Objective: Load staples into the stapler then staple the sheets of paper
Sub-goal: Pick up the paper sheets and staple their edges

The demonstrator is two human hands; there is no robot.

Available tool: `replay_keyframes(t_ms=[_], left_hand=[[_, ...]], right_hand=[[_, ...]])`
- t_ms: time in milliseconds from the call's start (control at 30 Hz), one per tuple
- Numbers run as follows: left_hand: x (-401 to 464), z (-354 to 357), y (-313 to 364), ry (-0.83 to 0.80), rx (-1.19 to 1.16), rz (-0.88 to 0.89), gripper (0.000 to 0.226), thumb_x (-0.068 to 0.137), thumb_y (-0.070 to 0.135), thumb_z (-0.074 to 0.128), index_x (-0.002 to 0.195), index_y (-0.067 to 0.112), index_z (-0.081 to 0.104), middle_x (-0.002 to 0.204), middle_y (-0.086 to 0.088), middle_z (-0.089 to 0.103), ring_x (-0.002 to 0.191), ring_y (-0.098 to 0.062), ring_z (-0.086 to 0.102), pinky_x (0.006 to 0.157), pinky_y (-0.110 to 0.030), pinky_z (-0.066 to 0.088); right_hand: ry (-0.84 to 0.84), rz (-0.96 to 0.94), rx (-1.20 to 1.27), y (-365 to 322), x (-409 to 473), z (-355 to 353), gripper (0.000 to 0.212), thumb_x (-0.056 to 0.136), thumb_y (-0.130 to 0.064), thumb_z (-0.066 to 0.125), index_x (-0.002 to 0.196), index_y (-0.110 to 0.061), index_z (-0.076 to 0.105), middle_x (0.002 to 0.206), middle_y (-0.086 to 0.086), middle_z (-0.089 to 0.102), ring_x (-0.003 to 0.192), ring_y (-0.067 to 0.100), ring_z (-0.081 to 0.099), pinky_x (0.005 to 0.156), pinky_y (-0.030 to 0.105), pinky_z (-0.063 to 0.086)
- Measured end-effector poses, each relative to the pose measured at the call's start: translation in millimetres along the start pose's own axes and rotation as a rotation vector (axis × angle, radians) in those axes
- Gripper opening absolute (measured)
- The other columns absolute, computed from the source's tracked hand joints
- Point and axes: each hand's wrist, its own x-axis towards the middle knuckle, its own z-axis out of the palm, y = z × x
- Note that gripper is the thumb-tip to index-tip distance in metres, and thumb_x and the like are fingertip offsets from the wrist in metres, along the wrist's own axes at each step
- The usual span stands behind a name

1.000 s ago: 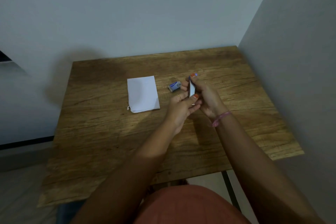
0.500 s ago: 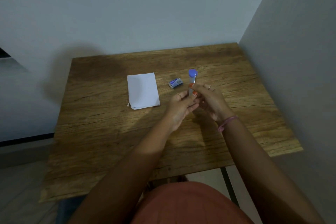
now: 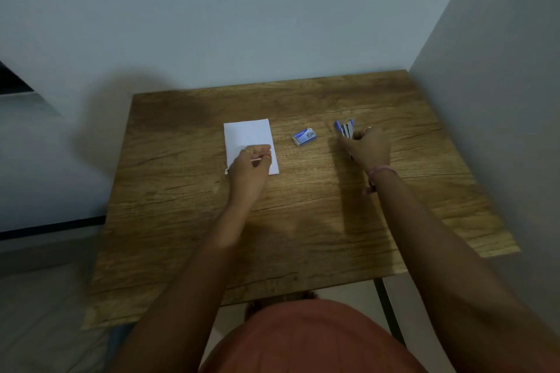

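Note:
A small stack of white paper sheets (image 3: pixel 247 136) lies left of centre on the wooden table (image 3: pixel 303 221). My left hand (image 3: pixel 250 171) rests on the stack's near half, its fingers curled at the near right edge; whether it grips the sheets I cannot tell. My right hand (image 3: pixel 366 147) holds a blue and silver stapler (image 3: pixel 345 128) over the right side of the table, the stapler's tips pointing away from me. A small blue and white staple box (image 3: pixel 304 136) lies on the table between my two hands.
A pale wall runs along the table's far edge and another along its right side. The floor lies to the left and below the near edge. My lap in orange cloth (image 3: pixel 303 339) is under the near edge.
My hands were together at mid-table holding the stapler. Now my left hand has moved left onto the paper, and my right hand has carried the stapler to the right.

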Motion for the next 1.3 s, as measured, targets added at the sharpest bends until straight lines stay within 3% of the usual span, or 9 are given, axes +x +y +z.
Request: replay_keyframes(t_ms=[233, 300, 400, 500, 633, 867, 1033, 1133, 1300], left_hand=[[20.8, -32.9, -17.7, 0.187, 0.041, -0.078, 0.028, 0.091, 0.012, 0.06, 0.119, 0.014, 0.059, 0.119, 0.0, 0.06, 0.096, -0.008, 0.056, 0.058, -0.011, 0.04], [25.5, -39.4, -22.9, 0.183, 0.072, -0.115, 0.027, 0.09, 0.012, 0.061, 0.117, 0.013, 0.057, 0.115, -0.002, 0.06, 0.09, -0.009, 0.057, 0.056, -0.013, 0.04], [31.8, -45.9, -27.5, 0.153, 0.072, -0.166, 0.035, 0.089, 0.01, 0.06, 0.123, 0.012, 0.054, 0.123, -0.006, 0.059, 0.087, -0.007, 0.053, 0.055, -0.014, 0.039], [35.1, -47.9, -26.4, 0.09, 0.078, -0.184, 0.04, 0.089, 0.01, 0.061, 0.128, 0.011, 0.05, 0.127, -0.007, 0.057, 0.092, -0.009, 0.052, 0.056, -0.015, 0.041], [34.9, -44.5, -22.1, 0.023, 0.175, -0.119, 0.039, 0.092, 0.008, 0.058, 0.13, 0.011, 0.05, 0.132, -0.008, 0.056, 0.074, -0.004, 0.05, 0.055, -0.012, 0.039], [29.2, -35.4, -23.7, -0.007, 0.222, -0.085, 0.041, 0.09, 0.006, 0.059, 0.13, 0.015, 0.052, 0.141, -0.009, 0.047, 0.117, -0.023, 0.053, 0.068, -0.015, 0.044], [27.6, -37.8, -28.1, 0.041, 0.078, -0.116, 0.046, 0.085, 0.001, 0.066, 0.128, 0.015, 0.056, 0.136, -0.007, 0.055, 0.114, -0.021, 0.056, 0.074, -0.021, 0.05], [22.9, -40.0, -27.1, 0.042, -0.092, -0.15, 0.046, 0.083, 0.001, 0.07, 0.124, 0.019, 0.058, 0.131, -0.003, 0.059, 0.105, -0.013, 0.055, 0.07, -0.022, 0.053], [8.4, -39.8, -17.1, 0.17, -0.397, -0.113, 0.022, 0.086, 0.011, 0.067, 0.101, 0.026, 0.061, 0.118, -0.002, 0.065, 0.107, -0.017, 0.063, 0.093, -0.041, 0.054]], right_hand=[[-0.005, -0.006, -0.161, -4.2, -4.2, 17.5, 0.03, 0.082, -0.033, 0.067, 0.077, -0.004, 0.07, 0.065, 0.003, 0.059, 0.065, 0.017, 0.055, 0.046, 0.023, 0.029], [-0.01, -0.023, -0.22, -5.6, -6.3, 18.2, 0.035, 0.084, -0.036, 0.065, 0.083, 0.0, 0.067, 0.071, 0.004, 0.059, 0.077, 0.023, 0.06, 0.052, 0.024, 0.038], [0.093, -0.111, -0.253, -19.7, -17.9, 22.6, 0.042, 0.086, -0.041, 0.063, 0.101, -0.003, 0.064, 0.104, 0.015, 0.061, 0.101, 0.028, 0.057, 0.083, 0.037, 0.048], [0.124, -0.215, -0.035, -45.8, -36.9, 34.3, 0.028, 0.085, -0.03, 0.064, 0.097, -0.005, 0.067, 0.099, 0.012, 0.066, 0.094, 0.023, 0.061, 0.083, 0.034, 0.05], [-0.168, -0.169, 0.083, -66.5, -62.3, 68.9, 0.023, 0.088, -0.025, 0.06, 0.084, -0.006, 0.071, 0.081, 0.006, 0.071, 0.079, 0.018, 0.067, 0.07, 0.031, 0.054], [-0.266, -0.097, 0.007, -80.5, -66.2, 100.2, 0.035, 0.081, -0.028, 0.073, 0.104, -0.003, 0.065, 0.106, 0.01, 0.067, 0.095, 0.019, 0.06, 0.075, 0.025, 0.046], [-0.401, 0.109, 0.343, -73.0, -69.5, 85.2, 0.031, 0.086, -0.02, 0.068, 0.113, -0.006, 0.064, 0.114, 0.007, 0.066, 0.106, 0.02, 0.061, 0.089, 0.031, 0.05], [-0.551, 0.172, 0.562, -72.5, -74.0, 64.9, 0.019, 0.09, -0.011, 0.062, 0.106, -0.002, 0.064, 0.105, 0.013, 0.068, 0.087, 0.02, 0.064, 0.066, 0.026, 0.051], [-0.552, 0.195, 0.868, -73.1, -71.0, 30.6, 0.031, 0.091, -0.01, 0.061, 0.118, 0.003, 0.056, 0.077, 0.011, 0.055, 0.058, 0.016, 0.045, 0.049, 0.025, 0.035]])
